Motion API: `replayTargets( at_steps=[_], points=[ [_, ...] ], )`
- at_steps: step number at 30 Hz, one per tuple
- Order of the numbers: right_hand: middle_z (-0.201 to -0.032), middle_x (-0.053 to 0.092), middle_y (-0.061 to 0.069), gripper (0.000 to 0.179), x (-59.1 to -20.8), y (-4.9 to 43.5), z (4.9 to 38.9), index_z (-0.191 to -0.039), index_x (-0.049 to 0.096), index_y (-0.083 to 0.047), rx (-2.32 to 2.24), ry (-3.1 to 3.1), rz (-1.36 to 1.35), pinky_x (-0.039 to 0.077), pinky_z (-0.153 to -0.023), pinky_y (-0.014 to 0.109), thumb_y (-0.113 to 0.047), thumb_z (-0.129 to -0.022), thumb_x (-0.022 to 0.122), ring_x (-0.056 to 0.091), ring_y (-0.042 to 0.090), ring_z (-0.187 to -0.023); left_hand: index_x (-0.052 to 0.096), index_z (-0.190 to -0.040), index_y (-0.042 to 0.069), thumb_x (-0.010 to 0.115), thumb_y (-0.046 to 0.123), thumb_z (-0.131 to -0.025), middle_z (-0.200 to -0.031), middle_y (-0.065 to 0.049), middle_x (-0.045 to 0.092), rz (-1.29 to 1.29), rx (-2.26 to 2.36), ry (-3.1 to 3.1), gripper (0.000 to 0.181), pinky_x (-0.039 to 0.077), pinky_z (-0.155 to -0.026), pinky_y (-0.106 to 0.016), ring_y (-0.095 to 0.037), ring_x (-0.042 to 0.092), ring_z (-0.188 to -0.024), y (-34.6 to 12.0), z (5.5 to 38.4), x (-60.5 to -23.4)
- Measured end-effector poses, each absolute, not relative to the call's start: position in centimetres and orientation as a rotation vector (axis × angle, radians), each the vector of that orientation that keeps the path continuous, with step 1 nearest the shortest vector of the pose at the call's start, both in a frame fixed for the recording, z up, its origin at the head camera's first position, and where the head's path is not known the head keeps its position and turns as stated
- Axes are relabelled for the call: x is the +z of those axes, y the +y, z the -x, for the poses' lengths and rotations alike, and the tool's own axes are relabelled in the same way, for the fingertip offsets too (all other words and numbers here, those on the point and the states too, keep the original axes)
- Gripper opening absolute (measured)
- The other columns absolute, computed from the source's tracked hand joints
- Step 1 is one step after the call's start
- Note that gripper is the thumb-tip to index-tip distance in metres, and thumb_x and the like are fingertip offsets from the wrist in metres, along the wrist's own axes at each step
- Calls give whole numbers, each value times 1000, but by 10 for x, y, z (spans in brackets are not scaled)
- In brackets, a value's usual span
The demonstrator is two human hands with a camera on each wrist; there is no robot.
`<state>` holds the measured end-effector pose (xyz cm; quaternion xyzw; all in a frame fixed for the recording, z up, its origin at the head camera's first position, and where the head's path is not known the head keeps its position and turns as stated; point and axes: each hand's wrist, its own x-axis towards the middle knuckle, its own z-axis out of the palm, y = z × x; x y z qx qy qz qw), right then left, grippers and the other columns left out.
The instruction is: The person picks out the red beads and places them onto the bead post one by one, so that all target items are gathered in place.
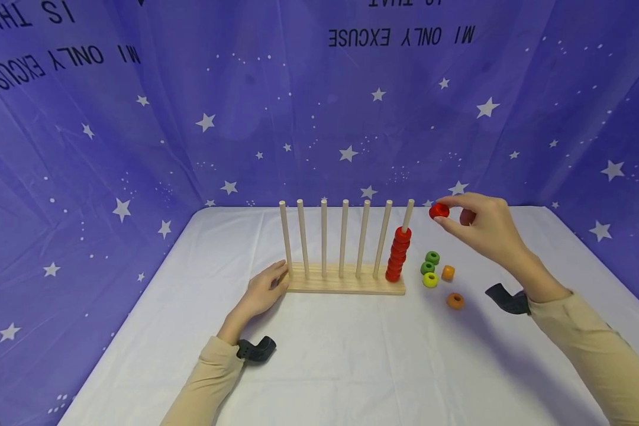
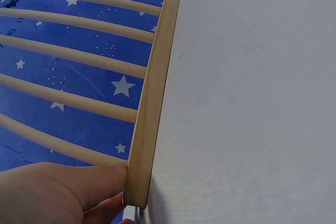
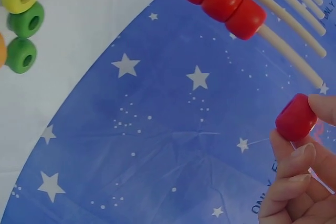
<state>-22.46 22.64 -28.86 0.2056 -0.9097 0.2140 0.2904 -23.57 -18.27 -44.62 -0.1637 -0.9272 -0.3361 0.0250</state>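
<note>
A wooden peg rack (image 1: 346, 286) with a row of upright pegs stands on the table. Its rightmost peg carries a stack of red beads (image 1: 397, 255), and the bare top of that peg sticks out above them. Between thumb and fingertips, my right hand (image 1: 484, 228) pinches a loose red bead (image 1: 439, 211), held in the air just right of that peg's tip. The right wrist view shows this bead (image 3: 296, 118) apart from the peg. My left hand (image 1: 265, 290) grips the left end of the rack's base; in the left wrist view the thumb (image 2: 105, 179) lies against the wood.
To the right of the rack lie two green beads (image 1: 432, 258), a yellow bead (image 1: 430, 280), and two orange beads (image 1: 455, 301). A white cloth (image 1: 319, 367) covers the table. Behind it hangs a blue-purple curtain (image 1: 298, 118) with white stars.
</note>
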Motion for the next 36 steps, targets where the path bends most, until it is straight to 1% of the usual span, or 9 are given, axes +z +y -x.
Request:
replayTargets(
  at_steps=[11, 19, 30, 36],
  points=[
    [-60, 50, 1, 29, -278, 212, 227, -101, 71, -4, 621, -2305, -633, 29, -47, 15, -7, -73, 77, 35, 2, -53, 45, -136, -3, 54, 12, -93, -146, -22, 40, 509, -1034, -2872, 47, 31, -113, -53, -40, 36, -136, -183, 237, -446],
    [-74, 62, 7, 31, -274, 205, 227, -104, 70, -3, 640, -2318, -635, 32, -47, 14, -7, -75, 76, 37, 3, -54, 45, -135, -4, 54, 12, -92, -146, -22, 40, 504, -1046, -2868, 47, 31, -112, -53, -40, 36, -136, -182, 236, -446],
    [-80, 66, 7, 32, -271, 198, 230, -106, 70, -3, 632, -2328, -651, 33, -47, 14, -9, -76, 76, 38, 3, -54, 45, -136, -3, 53, 13, -93, -146, -22, 40, 515, -1023, -2873, 47, 30, -112, -55, -41, 37, -136, -183, 238, -448],
    [-80, 65, 8, 30, -268, 192, 231, -106, 70, -4, 662, -2344, -658, 32, -47, 13, -10, -77, 75, 39, 6, -55, 47, -134, -4, 54, 13, -93, -145, -22, 41, 519, -1011, -2868, 46, 31, -112, -55, -40, 37, -136, -183, 238, -448]
  ],
)
